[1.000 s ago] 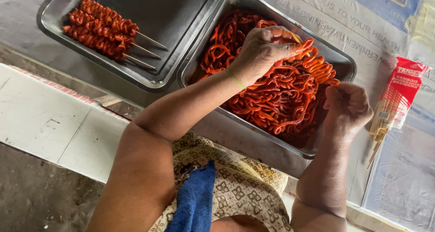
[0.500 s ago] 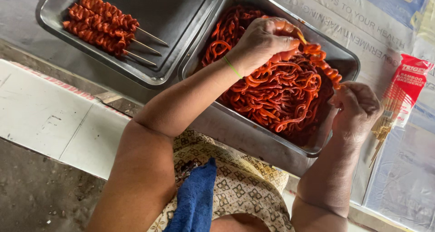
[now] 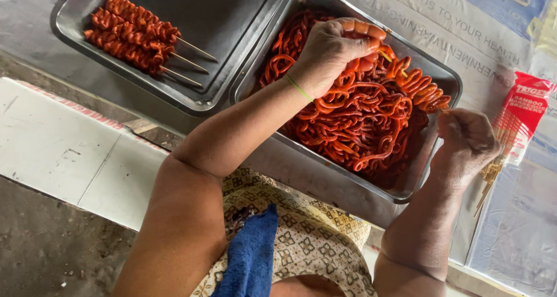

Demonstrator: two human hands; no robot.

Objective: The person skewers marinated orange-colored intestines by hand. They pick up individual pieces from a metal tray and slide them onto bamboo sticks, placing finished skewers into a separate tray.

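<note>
A steel tray [image 3: 447, 79] holds a heap of red marinated meat strips [image 3: 360, 123]. My left hand [image 3: 333, 47] hovers over the heap's far side, fingers closed on strips bunched at a thin bamboo skewer [image 3: 395, 65]. My right hand [image 3: 467, 143] is at the tray's right rim, closed, and seems to pinch the skewer's other end. The part of the skewer between my hands is hard to see against the meat.
A second steel tray [image 3: 232, 53] at the left holds three finished meat skewers [image 3: 133, 33]. A red packet of bamboo skewers [image 3: 522, 117] lies right of my right hand. A printed plastic sheet [image 3: 493, 36] covers the table. A blue cloth [image 3: 249, 256] lies on my lap.
My right hand has shifted a little to the right, away from my left hand. My left hand has risen slightly over the meat, still closed on the strips.
</note>
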